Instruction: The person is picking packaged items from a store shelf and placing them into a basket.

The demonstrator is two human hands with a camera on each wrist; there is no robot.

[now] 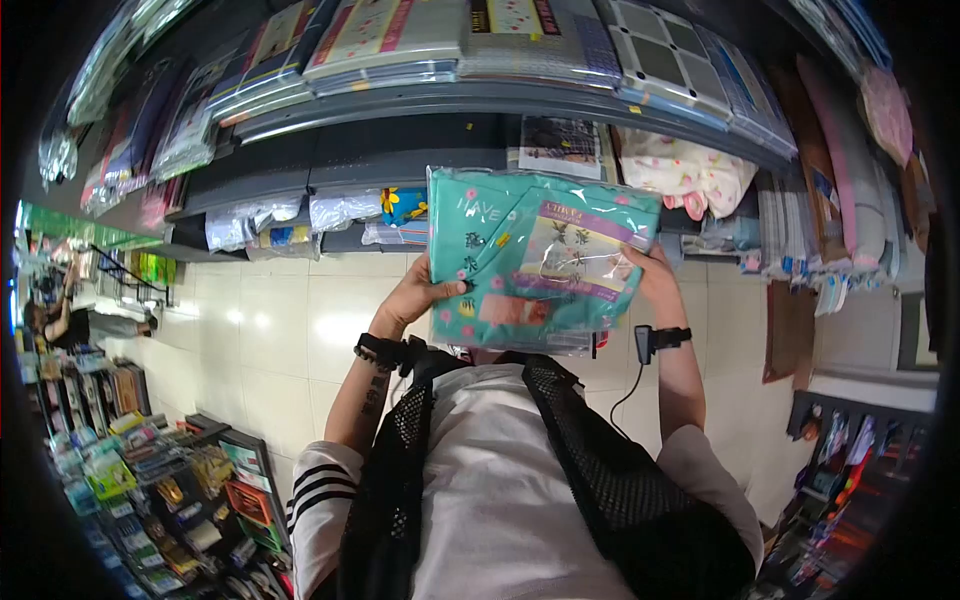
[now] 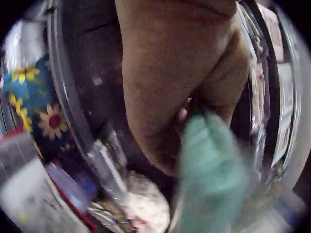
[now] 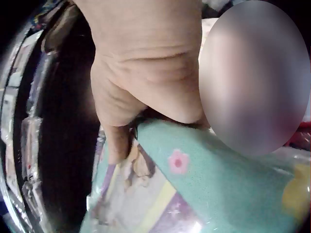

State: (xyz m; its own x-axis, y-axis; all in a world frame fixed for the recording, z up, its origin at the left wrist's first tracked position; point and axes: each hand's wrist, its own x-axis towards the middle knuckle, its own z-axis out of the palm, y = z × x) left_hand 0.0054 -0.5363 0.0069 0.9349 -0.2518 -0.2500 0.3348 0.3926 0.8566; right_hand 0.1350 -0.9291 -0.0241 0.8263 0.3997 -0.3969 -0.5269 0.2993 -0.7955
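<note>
Merchandise in small, mixed-coloured packets [image 1: 115, 485] crowds the lower left of the frame. Along the upper part, flat plastic-wrapped packs lie stacked on a dark grey shelf [image 1: 385, 104], probably to save room. Left of centre, my left hand [image 1: 408, 298] pinches the left edge of a flat teal fabric pack with pink flowers, in clear plastic [image 1: 485, 275], thumb on its upper face. The pack is held up at mid-frame, above the tiled floor [image 1: 270, 320], its purple-and-cream paper label [image 1: 570, 250] facing me, likely so I can read it. My right hand [image 1: 655, 282] pinches the opposite edge; gripping both sides seems to keep the soft pack flat. I cannot tell how every fingertip lies behind it. White patterned cloth [image 1: 690, 178] sits beyond, upper right.
</note>
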